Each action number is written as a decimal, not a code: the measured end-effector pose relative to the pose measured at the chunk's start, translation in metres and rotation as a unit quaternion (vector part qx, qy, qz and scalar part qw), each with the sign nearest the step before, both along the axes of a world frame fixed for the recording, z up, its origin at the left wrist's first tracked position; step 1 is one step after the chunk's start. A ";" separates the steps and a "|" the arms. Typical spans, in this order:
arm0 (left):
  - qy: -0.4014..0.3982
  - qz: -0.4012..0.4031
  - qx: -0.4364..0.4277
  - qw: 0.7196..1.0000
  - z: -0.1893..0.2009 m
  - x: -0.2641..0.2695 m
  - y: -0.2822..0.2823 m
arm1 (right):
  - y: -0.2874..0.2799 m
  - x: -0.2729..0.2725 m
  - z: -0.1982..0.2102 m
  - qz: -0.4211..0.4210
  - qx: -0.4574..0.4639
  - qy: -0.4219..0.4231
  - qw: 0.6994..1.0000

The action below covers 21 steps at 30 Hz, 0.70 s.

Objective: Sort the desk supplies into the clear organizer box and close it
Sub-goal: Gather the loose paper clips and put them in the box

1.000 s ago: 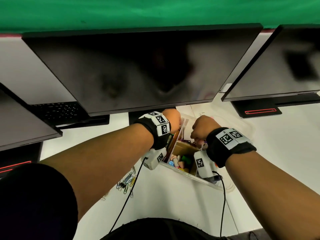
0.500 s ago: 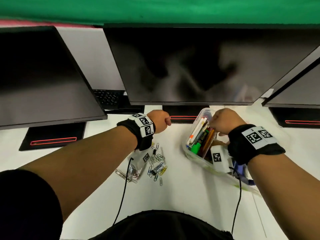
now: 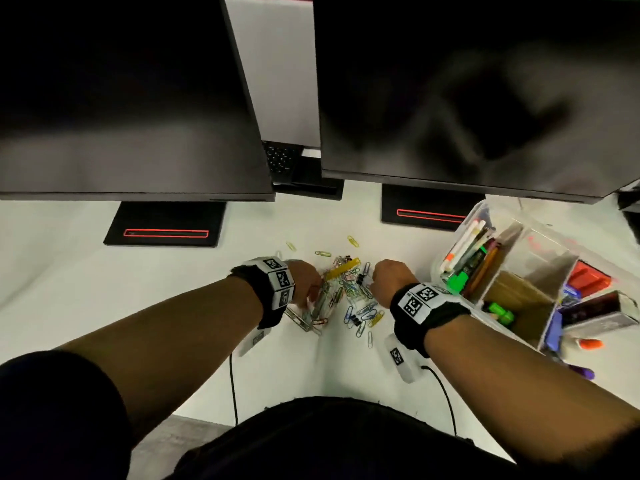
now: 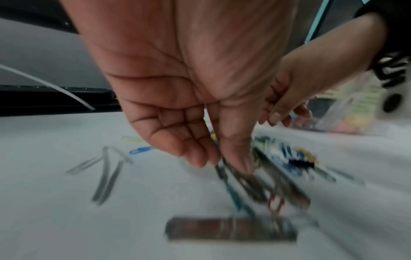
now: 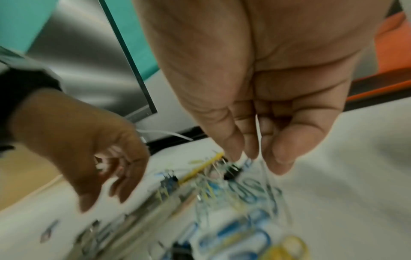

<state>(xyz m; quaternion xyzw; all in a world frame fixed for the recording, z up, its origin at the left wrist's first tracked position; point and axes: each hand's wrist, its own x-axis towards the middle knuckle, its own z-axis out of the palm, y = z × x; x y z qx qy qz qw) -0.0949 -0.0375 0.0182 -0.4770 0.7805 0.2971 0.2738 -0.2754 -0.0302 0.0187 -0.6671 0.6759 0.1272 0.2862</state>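
Observation:
A heap of coloured paper clips [image 3: 353,296] with black binder clips and a yellow strip [image 3: 343,268] lies on the white desk. My left hand [image 3: 317,284] is at the heap's left side. In the blurred left wrist view, my left hand [image 4: 224,163] pinches a bunch of clips between thumb and fingers. My right hand [image 3: 375,278] is at the heap's right side. The right wrist view shows my right hand [image 5: 260,158] with thumb and fingers closed on a thin pale clip. The clear organizer box [image 3: 453,233] stands open at the right, holding pens, highlighters and boxes.
Two dark monitors [image 3: 450,98] hang over the back of the desk, their black stands [image 3: 166,223] behind the heap. A keyboard [image 3: 282,157] lies between them. Wrist-camera cables [image 3: 233,386] trail toward the desk's front edge. A flat dark bar [image 4: 231,228] lies near the clips.
Both hands have left the organizer box, first the left, then the right, and come down on the paper clip heap. The head view has swung left and down.

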 end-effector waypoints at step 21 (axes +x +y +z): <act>0.121 0.072 -0.082 0.987 -0.028 0.024 0.027 | 0.008 0.005 -0.009 -0.012 -0.073 -0.146 0.987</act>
